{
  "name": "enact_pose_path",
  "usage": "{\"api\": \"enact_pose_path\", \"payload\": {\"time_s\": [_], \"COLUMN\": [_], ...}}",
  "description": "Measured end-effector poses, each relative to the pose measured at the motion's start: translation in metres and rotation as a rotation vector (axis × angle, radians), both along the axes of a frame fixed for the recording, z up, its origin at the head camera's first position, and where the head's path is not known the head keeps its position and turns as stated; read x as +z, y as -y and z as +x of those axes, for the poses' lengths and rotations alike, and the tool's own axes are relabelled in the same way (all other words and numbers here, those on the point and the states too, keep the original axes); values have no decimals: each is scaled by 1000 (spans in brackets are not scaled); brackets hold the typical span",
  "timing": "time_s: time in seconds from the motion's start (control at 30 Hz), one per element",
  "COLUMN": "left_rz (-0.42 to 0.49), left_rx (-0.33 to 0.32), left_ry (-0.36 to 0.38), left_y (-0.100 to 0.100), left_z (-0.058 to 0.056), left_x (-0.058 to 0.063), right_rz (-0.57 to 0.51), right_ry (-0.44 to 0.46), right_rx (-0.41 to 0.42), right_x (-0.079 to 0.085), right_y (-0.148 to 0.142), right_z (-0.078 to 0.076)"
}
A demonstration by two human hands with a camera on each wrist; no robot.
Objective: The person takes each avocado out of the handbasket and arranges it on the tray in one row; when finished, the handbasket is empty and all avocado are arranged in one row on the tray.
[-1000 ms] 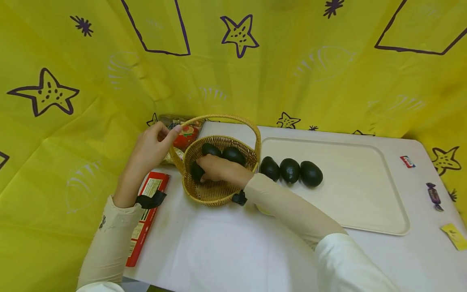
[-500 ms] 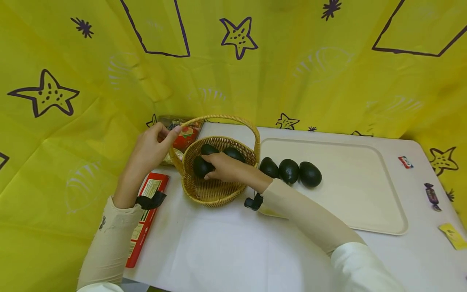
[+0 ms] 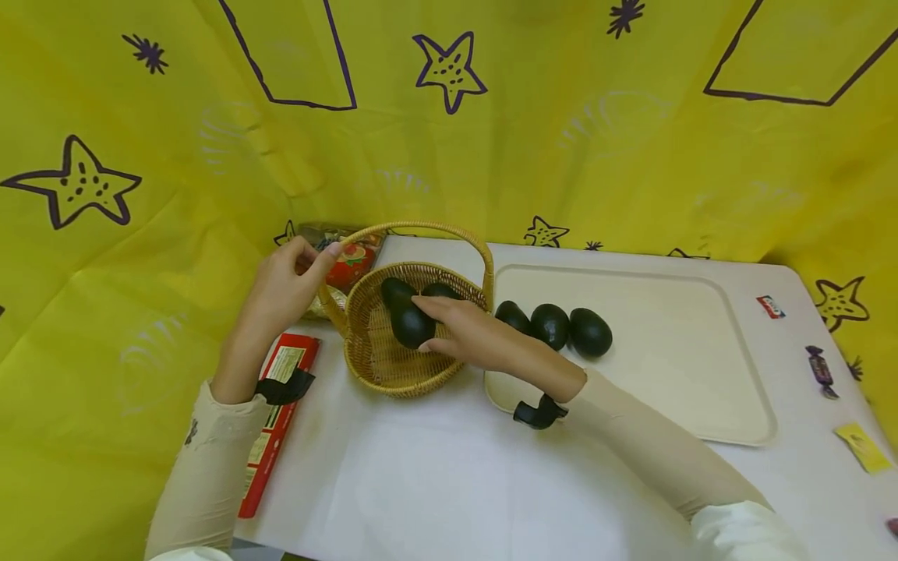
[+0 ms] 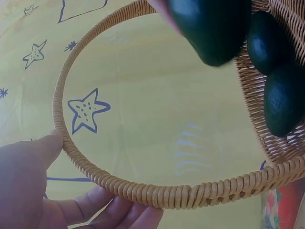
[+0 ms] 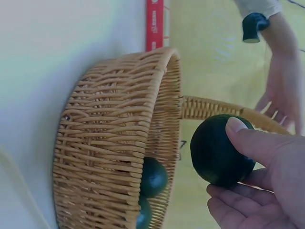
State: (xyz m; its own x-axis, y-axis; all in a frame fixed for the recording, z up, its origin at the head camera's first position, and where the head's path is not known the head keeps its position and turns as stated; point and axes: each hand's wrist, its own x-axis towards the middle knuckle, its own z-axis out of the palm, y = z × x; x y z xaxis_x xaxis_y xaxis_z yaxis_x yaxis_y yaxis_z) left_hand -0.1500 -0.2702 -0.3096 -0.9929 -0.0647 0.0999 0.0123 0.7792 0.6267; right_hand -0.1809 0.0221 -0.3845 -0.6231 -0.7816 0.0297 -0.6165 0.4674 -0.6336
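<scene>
My right hand [image 3: 470, 331] grips a dark green avocado [image 5: 220, 151] between thumb and fingers, raised over the wicker basket [image 5: 102, 138]. Two more avocados [image 4: 284, 98] lie inside the basket against its far wall; in the head view the held one partly overlaps them. With thumb and fingers, my left hand [image 3: 284, 284] holds the left side of the arched basket handle [image 4: 143, 193]. Right of the basket, a row of three avocados [image 3: 591, 333] rests on the cream tray [image 3: 673, 366].
A long red box [image 3: 277, 428] lies left of the basket, beneath the left forearm. Behind the basket sit red and gold packages [image 3: 351, 265]. Along the table's right side are small wrapped sweets [image 3: 821, 372] and a yellow packet [image 3: 863, 448]. A yellow curtain [image 3: 519, 156] backs the table.
My right hand has lifted an avocado from the left part of the basket and carried it up and to the right. The left hand stays on the handle.
</scene>
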Motion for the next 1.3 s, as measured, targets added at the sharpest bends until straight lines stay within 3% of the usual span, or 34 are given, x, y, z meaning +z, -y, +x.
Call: {"api": "enact_pose_path", "payload": {"time_s": [0.33,0.67,0.83,1.03,1.3], "left_rz": [-15,-22,-31,-12,-17], "left_rx": [3,-6,-20,-21,-34], "left_ry": [-7,0,10,8,11], "left_y": [3,3,-1,1,2], "left_z": [2,3,4,4,-1], "left_x": [0,-1,-2,-4,3], "right_rz": [-80,-121,-95,-45,13], "right_ry": [-74,-179,-223,-157,-104], "right_rx": [-43,-230,-346,-483,-546], "right_x": [12,5,0,-10,-31], "right_y": [-56,-141,-188,-235,-275], "right_z": [30,50,46,33,19]}}
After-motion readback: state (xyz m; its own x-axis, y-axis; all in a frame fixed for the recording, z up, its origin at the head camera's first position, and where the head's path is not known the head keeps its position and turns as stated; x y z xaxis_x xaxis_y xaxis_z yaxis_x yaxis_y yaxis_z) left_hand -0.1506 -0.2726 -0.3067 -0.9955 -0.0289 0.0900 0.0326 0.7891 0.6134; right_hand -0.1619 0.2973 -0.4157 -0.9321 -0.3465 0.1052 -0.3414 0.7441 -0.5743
